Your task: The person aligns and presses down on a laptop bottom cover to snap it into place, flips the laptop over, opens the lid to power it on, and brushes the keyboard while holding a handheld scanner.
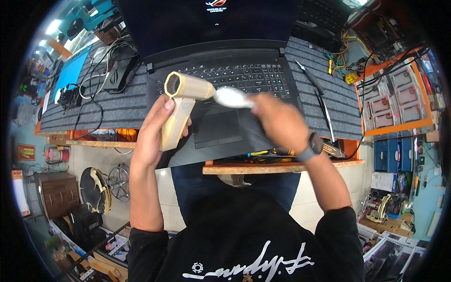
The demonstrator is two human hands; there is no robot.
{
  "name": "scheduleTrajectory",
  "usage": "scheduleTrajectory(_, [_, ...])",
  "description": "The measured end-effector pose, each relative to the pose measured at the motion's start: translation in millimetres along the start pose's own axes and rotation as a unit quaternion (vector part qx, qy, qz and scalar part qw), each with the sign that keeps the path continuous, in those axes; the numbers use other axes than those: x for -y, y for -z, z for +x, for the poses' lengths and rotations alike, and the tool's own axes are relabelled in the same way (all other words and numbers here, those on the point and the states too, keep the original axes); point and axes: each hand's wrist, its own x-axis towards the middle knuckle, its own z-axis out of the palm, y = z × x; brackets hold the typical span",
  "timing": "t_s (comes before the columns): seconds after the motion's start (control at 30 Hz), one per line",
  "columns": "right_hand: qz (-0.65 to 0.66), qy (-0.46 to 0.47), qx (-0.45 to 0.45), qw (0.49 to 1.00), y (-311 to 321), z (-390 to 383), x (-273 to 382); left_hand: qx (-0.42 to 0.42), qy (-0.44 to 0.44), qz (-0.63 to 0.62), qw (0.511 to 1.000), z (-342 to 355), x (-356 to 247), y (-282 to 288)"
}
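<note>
My left hand (152,120) is wrapped round the grip of a beige handheld blower (195,88), holding it above the left part of the keyboard. The blower's round mesh-covered back faces left and its narrow nozzle points right. Just off that nozzle is a white brush (230,97), smeared by motion, gripped in my right hand (279,120). Whether brush and nozzle touch I cannot tell. Beneath both hands lies an open black laptop (218,127), its dark screen (211,30) showing a logo.
To the laptop's right lie tweezers (325,117) and a pen-like tool (310,77) on the grey striped mat (345,105). A black power adapter (121,75) with cables is at the left. An open wooden drawer (282,167) with tools juts out below the tabletop.
</note>
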Motion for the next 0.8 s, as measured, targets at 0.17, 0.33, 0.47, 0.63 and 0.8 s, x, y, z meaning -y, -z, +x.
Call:
scheduleTrajectory(0.17, [0.044,0.015,-0.008,0.999,1,14,-28,-0.008,-0.006,-0.009,1.000,10,-3,1])
scheduleTrajectory(0.33, [0.012,-0.070,-0.027,0.997,10,40,-54,0.013,0.003,0.001,1.000,19,1,9])
scheduleTrajectory(0.47, [0.188,0.101,0.104,0.971,4,36,-39,0.001,0.002,0.006,1.000,21,-2,10])
scheduleTrajectory(0.63, [0.059,-0.029,0.008,0.998,2,52,-48,-0.010,-0.006,0.005,1.000,23,-5,16])
scheduleTrajectory(0.8, [0.126,0.096,0.052,0.986,-9,72,-33,-0.039,-0.009,0.017,0.999,14,-9,34])
